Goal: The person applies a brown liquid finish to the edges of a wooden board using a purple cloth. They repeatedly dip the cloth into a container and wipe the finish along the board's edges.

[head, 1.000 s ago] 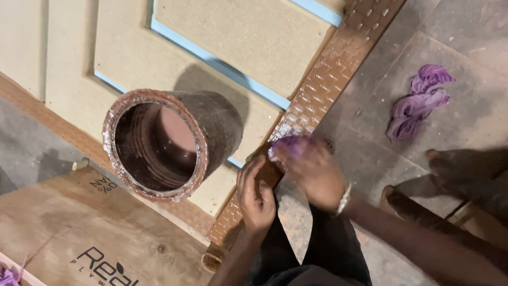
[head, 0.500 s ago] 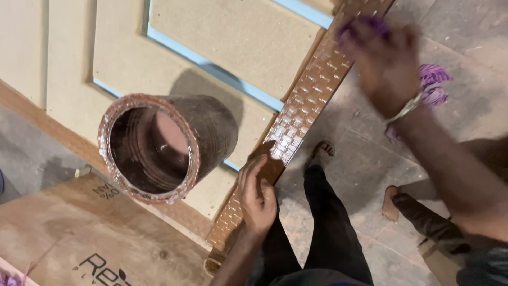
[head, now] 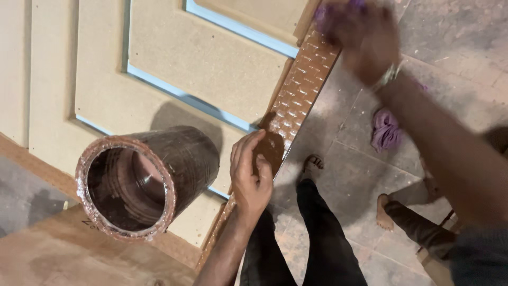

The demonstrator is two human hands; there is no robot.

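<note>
The embossed brown strip, lying along the pale door panel's edge, is gripped midway by the left hand and rubbed near its far end by the blurred right hand clutching a purple cloth, so most of its length appears covered.

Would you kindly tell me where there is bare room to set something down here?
Bare patches: the pale recessed panel above the brown wrapped cylinder, and grey floor tiles beside the purple rag. Crowded: the embossed copper-coloured strip, under both the left hand and right hand.
</note>
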